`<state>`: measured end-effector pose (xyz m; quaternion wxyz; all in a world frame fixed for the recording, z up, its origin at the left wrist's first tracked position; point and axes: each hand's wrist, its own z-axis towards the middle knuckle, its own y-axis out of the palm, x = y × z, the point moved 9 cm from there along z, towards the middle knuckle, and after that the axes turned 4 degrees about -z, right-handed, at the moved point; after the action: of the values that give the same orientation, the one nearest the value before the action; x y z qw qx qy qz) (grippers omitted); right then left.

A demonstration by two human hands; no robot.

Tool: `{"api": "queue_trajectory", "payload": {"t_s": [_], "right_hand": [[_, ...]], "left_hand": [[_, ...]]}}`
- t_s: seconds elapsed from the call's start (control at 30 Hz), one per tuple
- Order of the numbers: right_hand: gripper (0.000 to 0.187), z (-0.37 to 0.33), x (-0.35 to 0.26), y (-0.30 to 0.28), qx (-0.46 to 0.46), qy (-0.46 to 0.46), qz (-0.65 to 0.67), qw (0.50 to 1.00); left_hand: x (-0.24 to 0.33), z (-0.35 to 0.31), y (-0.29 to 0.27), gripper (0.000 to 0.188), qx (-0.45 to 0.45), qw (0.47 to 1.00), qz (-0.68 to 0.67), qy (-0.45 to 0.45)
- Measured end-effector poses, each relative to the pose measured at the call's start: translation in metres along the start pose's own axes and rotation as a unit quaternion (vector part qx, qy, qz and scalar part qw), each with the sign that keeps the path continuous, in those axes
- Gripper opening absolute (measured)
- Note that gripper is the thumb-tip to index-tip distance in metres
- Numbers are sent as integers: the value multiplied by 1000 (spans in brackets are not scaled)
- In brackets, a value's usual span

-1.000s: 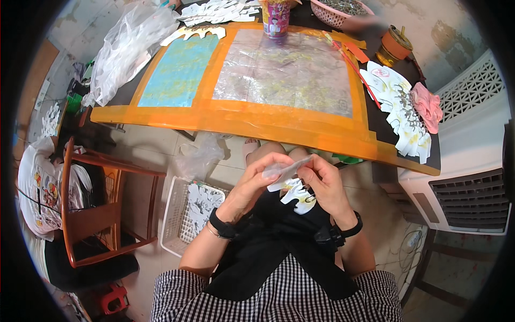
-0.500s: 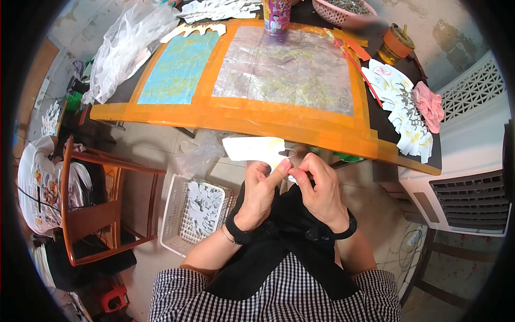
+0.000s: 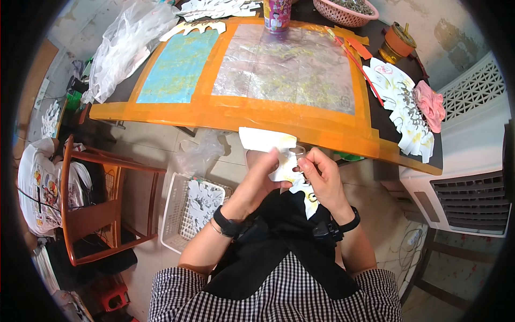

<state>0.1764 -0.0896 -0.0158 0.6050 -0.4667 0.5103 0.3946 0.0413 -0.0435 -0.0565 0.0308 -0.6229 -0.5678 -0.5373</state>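
A flat white cut-out piece (image 3: pixel 265 139) with yellow smears is held near the table's front edge, above my lap. My left hand (image 3: pixel 261 180) grips its lower part, thumb on top and fingers behind. At its right end shows a thin metal loop (image 3: pixel 298 151). My right hand (image 3: pixel 323 176) is closed beside this loop, thumb and forefinger pinched at its lower side; the fingertips hide part of it. Below, between my hands, hangs a yellow-smeared white part (image 3: pixel 306 196) with a small ring. Whether it is joined to the upper piece, I cannot tell.
The table (image 3: pixel 236 115) is edged in orange tape. On it are a purple cup (image 3: pixel 277 16), a pink basket (image 3: pixel 348 17) of metal parts, a glue-like pot (image 3: pixel 397 44), a red stick (image 3: pixel 370 88) and more white pieces (image 3: pixel 389 88). A white crate (image 3: pixel 170 228) stands lower left.
The white piece has shifted right and slightly up. The white part with the ring has come into view beneath it. My left thumb has moved off the loop's end, and my right hand has moved a little right.
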Motion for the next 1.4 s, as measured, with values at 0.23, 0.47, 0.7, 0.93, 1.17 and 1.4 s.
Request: {"api": "queue_trajectory", "payload": {"t_s": [0.23, 0.47, 0.7, 0.93, 1.17, 1.4], "right_hand": [[25, 0, 1, -3, 30, -27, -28, 999], [26, 2, 4, -2, 26, -28, -22, 999], [30, 6, 14, -1, 18, 20, -28, 999], [29, 6, 14, 0, 24, 6, -22, 999], [18, -5, 4, -8, -1, 43, 33, 999], [12, -24, 5, -15, -45, 64, 30, 996]], "left_hand": [[-2, 8, 6, 32, -52, 981, 183, 40], [-5, 7, 14, 19, -78, 978, 174, 79], [-17, 9, 4, 21, -47, 990, 128, 31], [-19, 10, 3, 24, -44, 992, 114, 33], [3, 8, 1, 27, 5, 988, 124, 95], [-9, 10, -17, 43, -38, 996, 78, 31]]}}
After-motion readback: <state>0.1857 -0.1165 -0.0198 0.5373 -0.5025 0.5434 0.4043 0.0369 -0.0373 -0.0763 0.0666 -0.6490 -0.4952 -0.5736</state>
